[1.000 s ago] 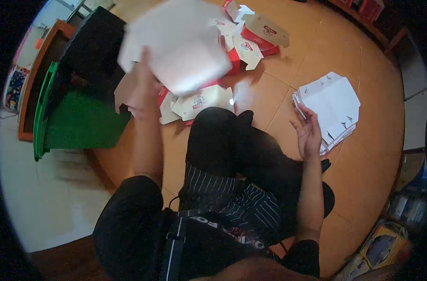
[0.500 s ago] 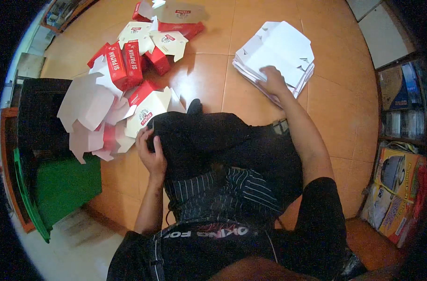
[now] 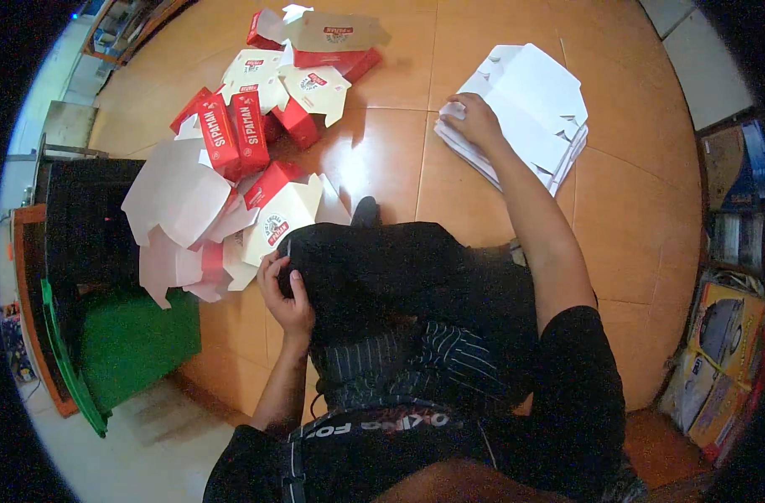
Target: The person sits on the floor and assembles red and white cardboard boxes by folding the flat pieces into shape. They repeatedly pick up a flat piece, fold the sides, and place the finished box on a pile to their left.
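Observation:
My right hand (image 3: 476, 124) is at the left edge of a stack of white flat box blanks (image 3: 540, 90) on the floor. Its fingers are curled over the edge, gripping there; how many blanks are between them is hidden. My left hand (image 3: 288, 298) rests against the left side of the black cloth (image 3: 399, 268) over my lap, thumb apart from the lightly bent fingers. Just beyond it lies a cream and red folded box (image 3: 283, 220), part of a loose heap with other red boxes (image 3: 250, 130) and white-sided ones (image 3: 177, 189).
A green panel (image 3: 143, 344) and a dark cabinet (image 3: 85, 214) stand at the left. Along the right side is a shelf (image 3: 734, 201) with packaged goods, including a yellow package (image 3: 718, 327). Orange tiled floor (image 3: 391, 151) lies between the heap and the stack.
My right hand has moved up and left along the stack to its left edge, and its fingers have curled. The view has shifted slightly; my left hand stays by the black cloth.

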A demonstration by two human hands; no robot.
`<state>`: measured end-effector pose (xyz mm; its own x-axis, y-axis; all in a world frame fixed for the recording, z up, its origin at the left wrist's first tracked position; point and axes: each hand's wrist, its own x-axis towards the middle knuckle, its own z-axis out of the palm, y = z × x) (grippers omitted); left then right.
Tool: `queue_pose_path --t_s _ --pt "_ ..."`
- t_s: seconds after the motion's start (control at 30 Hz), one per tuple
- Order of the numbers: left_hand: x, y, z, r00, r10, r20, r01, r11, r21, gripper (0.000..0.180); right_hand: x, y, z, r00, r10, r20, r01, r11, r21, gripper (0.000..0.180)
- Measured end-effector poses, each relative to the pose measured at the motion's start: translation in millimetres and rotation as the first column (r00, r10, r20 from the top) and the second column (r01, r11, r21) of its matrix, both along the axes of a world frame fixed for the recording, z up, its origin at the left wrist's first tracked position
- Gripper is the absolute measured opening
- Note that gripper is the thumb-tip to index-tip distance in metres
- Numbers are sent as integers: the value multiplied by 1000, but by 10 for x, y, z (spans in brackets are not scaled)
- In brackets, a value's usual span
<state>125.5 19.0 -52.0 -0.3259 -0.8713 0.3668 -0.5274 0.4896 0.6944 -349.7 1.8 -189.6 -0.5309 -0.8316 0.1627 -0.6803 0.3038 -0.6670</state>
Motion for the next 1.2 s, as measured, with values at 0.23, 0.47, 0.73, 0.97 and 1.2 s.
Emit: queue_pose_path --t_s 0.23,0.47,0.73,0.97,1.2 --pt "-132 -22 24 999 -29 22 30 1000 -9 23 -418 216 -36 871 -490 -9 489 870 -71 32" --pt "39 -7 37 986 -18 -168 -1 994 -107 35 543 695 2242 988 -58 -144 7 943 -331 27" --pt "-1100 -281 1339 375 -373 849 773 631 -65 43 1536 1230 2149 781 600 174 -543 789 -286 12" --pt "-1497 -904 519 538 -805 251 482 537 692 41 1556 1156 1314 629 246 738 188 872 -451 18" --pt "-1362 -545 169 875 -339 -345 416 164 894 28 1759 1149 1480 940 161 301 -33 921 -388 13"
